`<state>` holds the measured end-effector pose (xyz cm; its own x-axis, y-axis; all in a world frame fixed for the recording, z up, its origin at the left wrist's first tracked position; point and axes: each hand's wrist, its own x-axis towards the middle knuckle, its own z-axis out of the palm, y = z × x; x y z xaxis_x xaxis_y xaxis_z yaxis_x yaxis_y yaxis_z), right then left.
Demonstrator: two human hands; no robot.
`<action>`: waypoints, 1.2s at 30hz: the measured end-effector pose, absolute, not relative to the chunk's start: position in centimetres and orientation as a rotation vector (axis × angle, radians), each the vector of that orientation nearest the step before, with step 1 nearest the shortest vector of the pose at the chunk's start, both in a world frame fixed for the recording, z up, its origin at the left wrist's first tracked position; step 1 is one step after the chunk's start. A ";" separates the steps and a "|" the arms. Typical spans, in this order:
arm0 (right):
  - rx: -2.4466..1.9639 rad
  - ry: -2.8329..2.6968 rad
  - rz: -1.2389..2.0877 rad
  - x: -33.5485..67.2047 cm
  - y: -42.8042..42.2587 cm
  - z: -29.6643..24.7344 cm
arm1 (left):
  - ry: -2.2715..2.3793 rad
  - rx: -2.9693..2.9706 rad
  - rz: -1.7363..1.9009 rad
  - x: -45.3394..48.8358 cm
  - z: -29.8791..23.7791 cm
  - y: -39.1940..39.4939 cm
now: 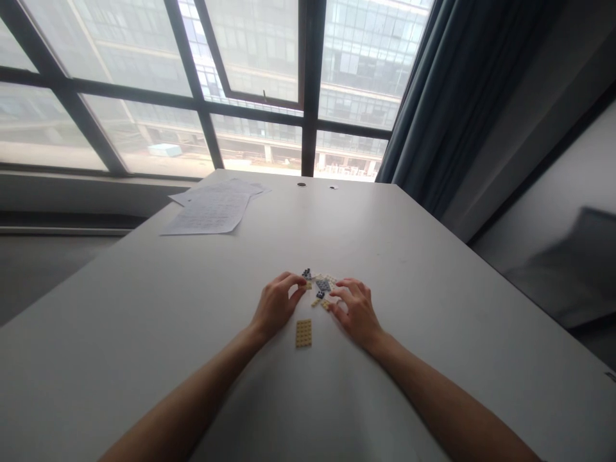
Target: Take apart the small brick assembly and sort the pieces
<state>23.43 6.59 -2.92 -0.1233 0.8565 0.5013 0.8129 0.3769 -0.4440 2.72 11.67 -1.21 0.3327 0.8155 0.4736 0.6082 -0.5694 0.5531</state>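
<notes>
My left hand (279,300) pinches a small tan toy brick (308,285) between thumb and fingertips, at the left side of a loose pile. My right hand (357,311) is at the pile's right side with its fingers apart. Its thumb tip is beside a small tan piece (326,305); I cannot tell whether they touch. Between the hands lie a grey plate (322,285), a dark brick (320,294) and several cream pieces. More dark pieces (307,273) are just beyond my left fingertips. Nearer to me, a tan studded plate (303,333) lies flat, apart from both hands.
The white table (385,244) stretches away to a large window. Printed sheets of paper (212,208) overlap at its far left. Two round holes, one a dark grommet (301,185), sit near the far edge. A dark curtain (447,109) hangs at the right.
</notes>
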 end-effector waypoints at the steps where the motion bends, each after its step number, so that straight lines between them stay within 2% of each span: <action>1: -1.436 -1.897 0.107 23.3 6.6 -2.7 | 1.224 2.262 1.151 2.7 -1.0 10.9; 4: -1.371 -1.825 0.278 22.7 6.3 -1.9 | 1.096 2.151 1.295 2.5 -0.6 8.7; 9: -1.211 -1.747 0.631 21.4 5.5 -1.0 | 0.956 2.070 1.288 2.4 0.0 6.8; 15: -1.152 -1.702 0.794 20.9 5.0 -0.7 | 0.904 2.022 1.290 2.3 0.0 6.7; 24: -1.144 -1.753 0.471 20.7 4.5 -1.0 | 1.018 1.705 1.213 2.3 -0.5 6.6; 36: -1.068 -1.824 0.033 20.4 3.6 -1.1 | 0.918 1.430 1.146 2.6 -0.2 6.3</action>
<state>20.42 3.56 -1.06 -0.1299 0.6746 0.7266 0.6479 0.6125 -0.4528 2.56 6.26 -0.22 0.2506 0.9526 0.1725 -0.0400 -0.1679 0.9850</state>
